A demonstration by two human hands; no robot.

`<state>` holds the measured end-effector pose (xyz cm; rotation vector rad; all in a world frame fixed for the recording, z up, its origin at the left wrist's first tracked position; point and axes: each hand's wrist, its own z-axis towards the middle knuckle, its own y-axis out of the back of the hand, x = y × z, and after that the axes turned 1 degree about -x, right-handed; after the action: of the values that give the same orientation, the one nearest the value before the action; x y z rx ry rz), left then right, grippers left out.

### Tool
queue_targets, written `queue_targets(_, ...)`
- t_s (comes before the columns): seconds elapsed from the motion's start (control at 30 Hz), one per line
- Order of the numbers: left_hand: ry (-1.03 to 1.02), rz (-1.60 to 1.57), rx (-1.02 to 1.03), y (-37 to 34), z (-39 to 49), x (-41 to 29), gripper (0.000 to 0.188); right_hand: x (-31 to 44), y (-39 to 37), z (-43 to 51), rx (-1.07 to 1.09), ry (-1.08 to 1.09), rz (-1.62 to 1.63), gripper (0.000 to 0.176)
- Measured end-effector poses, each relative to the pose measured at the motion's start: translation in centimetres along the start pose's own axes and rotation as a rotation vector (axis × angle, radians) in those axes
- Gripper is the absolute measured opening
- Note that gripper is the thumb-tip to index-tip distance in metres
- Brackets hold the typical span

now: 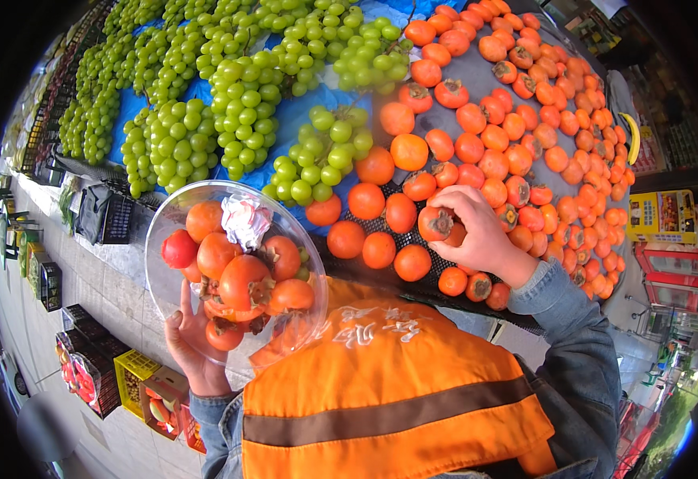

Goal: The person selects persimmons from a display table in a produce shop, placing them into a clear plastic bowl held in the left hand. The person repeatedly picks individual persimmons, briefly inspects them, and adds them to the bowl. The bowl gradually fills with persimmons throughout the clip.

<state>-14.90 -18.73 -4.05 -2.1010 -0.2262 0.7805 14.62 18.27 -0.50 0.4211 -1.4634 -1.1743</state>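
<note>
My left hand supports a clear plastic bowl from beneath, its fingers showing through the wall. Inside lie several orange persimmons, a redder fruit and a crumpled ball of printed paper. Some green grapes show through the bowl's right side; whether they lie inside or behind it I cannot tell. To the right, my right hand grips a persimmon, its leafy calyx turned towards me, over the front of the persimmon display. Another persimmon partly shows under the fingers.
Bunches of green grapes lie on blue paper left of the persimmons. A black mesh edge borders the stand before my orange apron. Fruit crates stand on the pavement at left. A yellow box is at right.
</note>
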Motion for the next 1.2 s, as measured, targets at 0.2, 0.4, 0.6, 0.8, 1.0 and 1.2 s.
queue_targets(0.2,-0.007,0.028,-0.001,-0.5,0.0,0.2,0.081,0.2,1.4,-0.4,0.272,-0.594,1.654,0.049)
queue_targets(0.4,-0.001,0.003,-0.008,-0.2,-0.1,0.0,0.074,0.3,1.4,-0.7,0.395,-0.672,1.799,0.058)
queue_targets(0.6,-0.003,0.010,0.005,-0.1,0.0,0.0,0.075,0.0,2.0,-0.9,0.377,-0.671,1.642,0.051)
queue_targets(0.8,0.003,0.005,-0.010,-0.1,0.0,-0.2,0.075,-0.2,1.8,-1.0,0.240,-0.723,1.591,0.048)
queue_targets(1.0,0.002,0.032,-0.027,-0.5,-0.1,-0.2,0.076,-0.3,2.1,-0.8,0.201,-0.720,1.520,0.043)
queue_targets(1.2,-0.008,0.040,-0.068,-1.3,-0.2,-0.2,0.075,2.1,2.2,1.0,0.261,-0.731,1.484,0.045)
